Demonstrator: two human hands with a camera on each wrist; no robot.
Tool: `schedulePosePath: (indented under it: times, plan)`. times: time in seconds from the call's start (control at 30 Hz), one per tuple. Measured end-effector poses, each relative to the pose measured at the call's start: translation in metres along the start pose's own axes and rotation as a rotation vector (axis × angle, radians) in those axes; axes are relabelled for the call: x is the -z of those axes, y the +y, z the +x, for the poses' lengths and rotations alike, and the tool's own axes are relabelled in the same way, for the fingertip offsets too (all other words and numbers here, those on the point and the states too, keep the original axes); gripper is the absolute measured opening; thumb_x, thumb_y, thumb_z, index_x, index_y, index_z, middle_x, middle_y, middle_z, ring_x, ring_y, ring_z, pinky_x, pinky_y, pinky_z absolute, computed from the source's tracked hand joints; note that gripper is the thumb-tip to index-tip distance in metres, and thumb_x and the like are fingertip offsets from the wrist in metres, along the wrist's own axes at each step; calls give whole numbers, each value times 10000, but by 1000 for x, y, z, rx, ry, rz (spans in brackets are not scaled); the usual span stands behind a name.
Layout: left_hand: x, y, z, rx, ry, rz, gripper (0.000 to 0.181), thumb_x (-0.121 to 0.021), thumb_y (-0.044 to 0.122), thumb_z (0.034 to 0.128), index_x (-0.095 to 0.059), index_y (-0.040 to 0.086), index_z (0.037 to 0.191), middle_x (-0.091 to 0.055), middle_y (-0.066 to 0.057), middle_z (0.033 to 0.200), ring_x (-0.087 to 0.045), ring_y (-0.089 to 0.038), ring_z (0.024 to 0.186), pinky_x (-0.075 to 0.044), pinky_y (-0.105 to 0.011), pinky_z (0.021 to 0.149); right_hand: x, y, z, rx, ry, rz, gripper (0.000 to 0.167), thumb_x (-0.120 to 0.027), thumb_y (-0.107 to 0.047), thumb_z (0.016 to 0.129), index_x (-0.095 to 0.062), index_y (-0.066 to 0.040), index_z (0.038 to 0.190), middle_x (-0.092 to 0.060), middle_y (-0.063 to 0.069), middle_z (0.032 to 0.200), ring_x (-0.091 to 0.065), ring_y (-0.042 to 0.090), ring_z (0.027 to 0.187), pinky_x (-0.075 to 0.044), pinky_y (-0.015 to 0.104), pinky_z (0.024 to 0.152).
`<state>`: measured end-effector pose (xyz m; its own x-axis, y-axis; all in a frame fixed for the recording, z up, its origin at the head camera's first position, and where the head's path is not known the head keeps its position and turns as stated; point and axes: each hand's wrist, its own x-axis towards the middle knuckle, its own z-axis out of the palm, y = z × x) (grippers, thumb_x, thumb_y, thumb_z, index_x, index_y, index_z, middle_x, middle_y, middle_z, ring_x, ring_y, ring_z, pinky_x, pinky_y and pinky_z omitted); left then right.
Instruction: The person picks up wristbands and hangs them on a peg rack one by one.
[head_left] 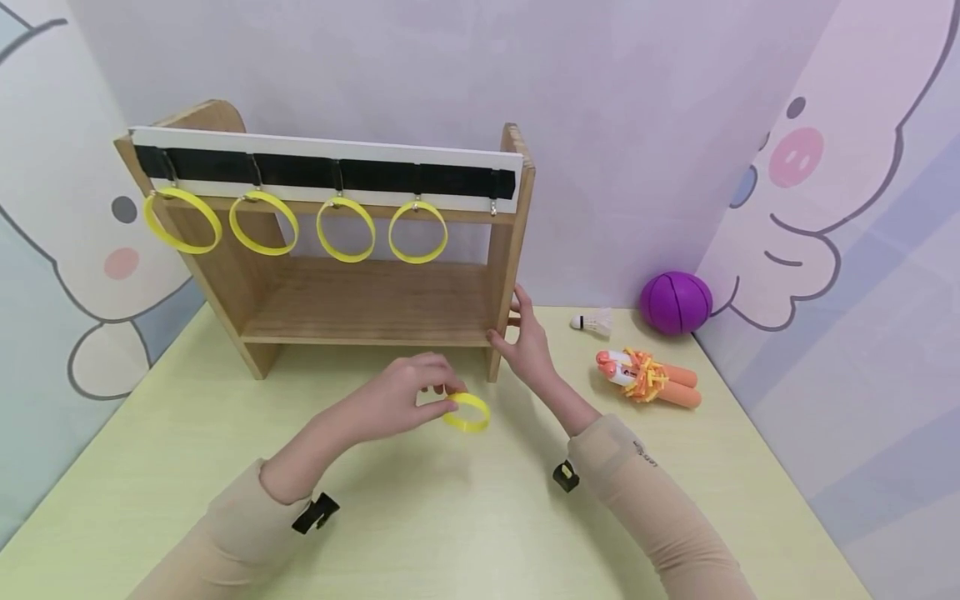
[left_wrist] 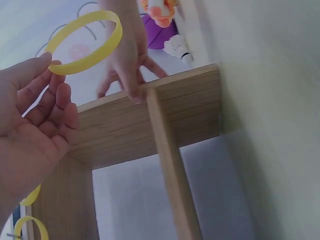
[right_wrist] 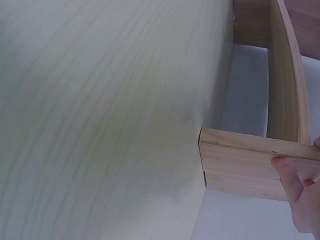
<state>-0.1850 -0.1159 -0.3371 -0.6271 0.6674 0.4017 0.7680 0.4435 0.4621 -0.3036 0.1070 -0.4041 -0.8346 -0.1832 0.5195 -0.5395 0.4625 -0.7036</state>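
My left hand (head_left: 397, 396) pinches a yellow ring (head_left: 467, 427) between thumb and fingertips, in front of a wooden shelf (head_left: 375, 304). The left wrist view shows this ring (left_wrist: 90, 61) held by its edge. My right hand (head_left: 527, 346) grips the shelf's right side panel, thumb at the front edge and fingers on the outer face. Several more yellow rings (head_left: 345, 258) hang from hooks on a black strip (head_left: 296, 171) along the shelf's white top board. The rightmost hook (head_left: 493, 206) carries no ring. In the right wrist view, part of the right hand (right_wrist: 302, 200) touches the panel.
To the right on the pale table (head_left: 480, 533) lie a white shuttlecock (head_left: 594, 322), a purple ball (head_left: 676, 303) and an orange-and-white toy with yellow-orange strands (head_left: 648, 379). A wall (head_left: 600, 150) with cartoon figures stands behind and at both sides.
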Motion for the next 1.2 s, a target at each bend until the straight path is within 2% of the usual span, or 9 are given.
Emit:
schedulePosePath:
  times: [0.47, 0.73, 0.93, 1.1, 1.2]
  plan:
    - [28, 26, 13, -9, 196, -9, 159, -739, 102, 813, -694, 98, 966, -613, 59, 871, -535, -53, 730, -499, -224, 605, 1, -1, 0, -7, -9, 14, 850, -696, -38, 814, -187, -207, 1473, -545, 177, 1236, -636, 323, 987, -541, 447, 796]
    - [42, 39, 26, 12, 388, -65, 179, -753, 70, 792, -696, 61, 961, -626, 26, 859, -541, -63, 697, -501, -203, 598, 1, 0, 0, -12, -15, -35, 868, -721, -67, 817, -182, -270, 1467, -540, 166, 1269, -628, 319, 1011, -490, 495, 885]
    - [51, 47, 37, 58, 525, -175, 198, -748, 50, 791, -685, 29, 978, -639, -11, 853, -573, -98, 715, -511, -203, 614, 2, 1, -1, -15, -10, -52, 876, -725, -53, 801, -186, -238, 1466, -538, 160, 1247, -617, 329, 1016, -502, 481, 868]
    - [57, 52, 47, 123, 615, -323, 197, -718, 57, 824, -661, 11, 1007, -637, -55, 862, -599, -146, 735, -525, -211, 645, 1, 0, -1, -10, -6, -11, 841, -711, -51, 804, -213, -236, 1455, -546, 154, 1222, -634, 312, 1002, -524, 429, 839]
    - [59, 52, 56, 140, 654, -428, 205, -698, 54, 841, -643, -11, 1028, -646, -91, 875, -627, -198, 747, -552, -255, 668, 1, 0, 0, 0, -3, -3, 835, -704, -49, 807, -213, -236, 1456, -554, 159, 1228, -639, 312, 996, -530, 426, 831]
